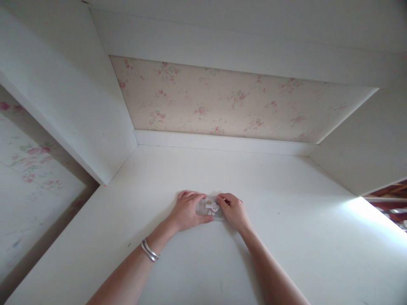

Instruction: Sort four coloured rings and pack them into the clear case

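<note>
A small clear plastic piece, a packet or a flat case (217,215), lies on the white desktop between my hands. White parts (213,206) show in or on it, one with a ring shape; their kind is too small to make out. My left hand (190,210) grips its left side, thumb along the near edge and fingers at the far edge. My right hand (233,211) is closed at its upper right, thumb and forefinger pinched by the end of the white part. Whatever sits between those fingertips is hidden.
The white desktop (203,262) runs back to a low white ledge (222,141) below floral wallpaper (203,101). White panels rise at the left (73,97) and right (359,140). Overhead hangs a white shelf (241,38). Two silver bangles (149,250) circle my left wrist.
</note>
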A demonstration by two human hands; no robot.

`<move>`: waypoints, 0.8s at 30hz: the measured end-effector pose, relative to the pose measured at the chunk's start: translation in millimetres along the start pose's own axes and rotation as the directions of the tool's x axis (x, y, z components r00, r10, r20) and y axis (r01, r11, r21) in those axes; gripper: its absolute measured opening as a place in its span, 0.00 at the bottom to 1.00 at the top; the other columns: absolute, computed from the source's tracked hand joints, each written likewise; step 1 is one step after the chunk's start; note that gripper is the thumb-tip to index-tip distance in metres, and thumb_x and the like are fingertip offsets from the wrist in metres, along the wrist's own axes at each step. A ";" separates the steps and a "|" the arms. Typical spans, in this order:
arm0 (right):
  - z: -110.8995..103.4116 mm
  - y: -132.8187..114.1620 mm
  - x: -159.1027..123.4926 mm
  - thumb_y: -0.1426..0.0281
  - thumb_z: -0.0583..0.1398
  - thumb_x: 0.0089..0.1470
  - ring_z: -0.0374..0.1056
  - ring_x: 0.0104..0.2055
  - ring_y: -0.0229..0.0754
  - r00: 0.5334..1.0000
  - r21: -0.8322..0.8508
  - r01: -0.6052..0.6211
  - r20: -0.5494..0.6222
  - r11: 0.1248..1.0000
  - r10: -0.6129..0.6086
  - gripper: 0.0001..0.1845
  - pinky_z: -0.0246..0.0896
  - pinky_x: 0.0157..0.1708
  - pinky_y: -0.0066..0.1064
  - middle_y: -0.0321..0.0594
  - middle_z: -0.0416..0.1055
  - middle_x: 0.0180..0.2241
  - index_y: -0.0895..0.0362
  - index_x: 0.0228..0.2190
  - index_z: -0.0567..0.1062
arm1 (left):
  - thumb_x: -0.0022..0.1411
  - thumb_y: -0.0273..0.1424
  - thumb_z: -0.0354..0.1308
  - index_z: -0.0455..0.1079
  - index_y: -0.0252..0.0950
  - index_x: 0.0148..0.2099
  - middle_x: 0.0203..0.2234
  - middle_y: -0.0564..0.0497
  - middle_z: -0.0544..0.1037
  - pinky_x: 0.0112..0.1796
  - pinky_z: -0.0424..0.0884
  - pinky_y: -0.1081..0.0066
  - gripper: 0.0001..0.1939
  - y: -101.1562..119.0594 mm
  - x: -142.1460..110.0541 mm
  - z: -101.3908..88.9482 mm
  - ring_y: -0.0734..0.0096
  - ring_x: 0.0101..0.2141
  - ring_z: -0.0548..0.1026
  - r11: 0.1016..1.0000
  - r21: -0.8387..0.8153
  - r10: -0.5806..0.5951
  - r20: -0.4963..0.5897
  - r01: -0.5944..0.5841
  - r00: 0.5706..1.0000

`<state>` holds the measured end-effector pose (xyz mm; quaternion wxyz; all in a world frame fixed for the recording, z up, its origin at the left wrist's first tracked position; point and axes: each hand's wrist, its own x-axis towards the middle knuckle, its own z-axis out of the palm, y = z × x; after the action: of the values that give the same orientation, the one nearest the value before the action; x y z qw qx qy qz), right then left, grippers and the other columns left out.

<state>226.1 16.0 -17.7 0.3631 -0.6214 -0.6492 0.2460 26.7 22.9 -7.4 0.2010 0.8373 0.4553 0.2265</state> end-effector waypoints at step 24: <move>-25.7 9.5 -7.0 0.60 0.67 0.41 0.65 0.36 0.39 0.917 0.129 0.117 0.367 0.985 -0.157 0.36 0.64 0.38 0.32 0.40 0.69 0.41 0.52 0.53 0.65 | 0.42 0.53 0.63 0.62 0.41 0.57 0.52 0.48 0.70 0.56 0.53 0.57 0.41 -13.2 -1.8 1.8 0.57 0.52 0.66 0.996 0.031 0.078 0.037 -0.079 0.996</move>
<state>251.9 6.7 -10.4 0.2805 -0.4961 -0.7348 0.3678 17.9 27.8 -16.4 0.1863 0.8616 0.4221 0.2117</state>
